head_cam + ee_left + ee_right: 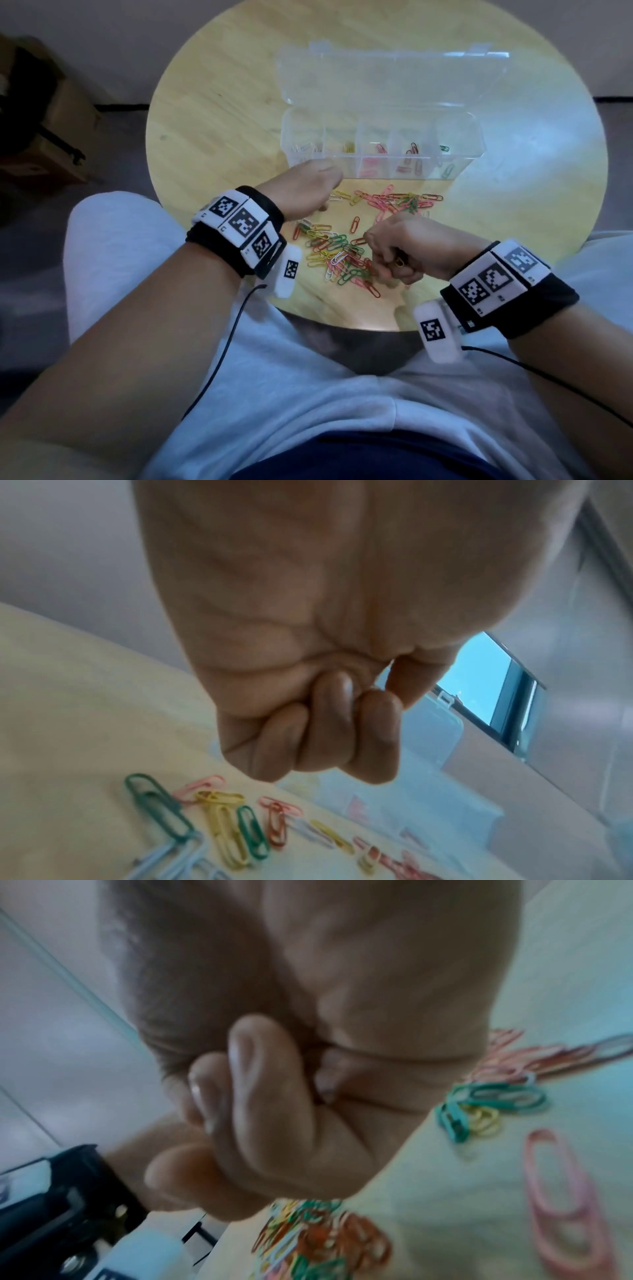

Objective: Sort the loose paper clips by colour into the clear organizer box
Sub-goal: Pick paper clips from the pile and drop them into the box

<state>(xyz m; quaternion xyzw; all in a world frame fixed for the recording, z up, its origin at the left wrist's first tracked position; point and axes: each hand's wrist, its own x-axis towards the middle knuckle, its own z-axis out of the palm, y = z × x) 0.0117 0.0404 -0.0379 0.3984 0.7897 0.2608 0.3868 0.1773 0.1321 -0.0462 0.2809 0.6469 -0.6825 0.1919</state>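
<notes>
The clear organizer box [346, 168] stands open on the round wooden table [219, 116], its lid [394, 78] tipped back. Its compartments hold white, yellow, pink, red and green clips, from left to right. Loose paper clips [342, 253] of mixed colours lie scattered in front of it, with a second cluster [397, 202] nearer the box. My left hand [308, 192] hovers by the box's front left corner, its fingers [325, 737] curled into the palm with no clip showing. My right hand [390, 260] sits over the near pile as a fist, with a yellow clip [399, 263] showing between its fingers [257, 1110].
Green, yellow, pink and red clips [222, 818] lie under my left hand, with the box [428, 737] just beyond. A cardboard box [51, 137] stands on the floor to the left. My lap lies against the table's near edge, with cables hanging from both wrist bands.
</notes>
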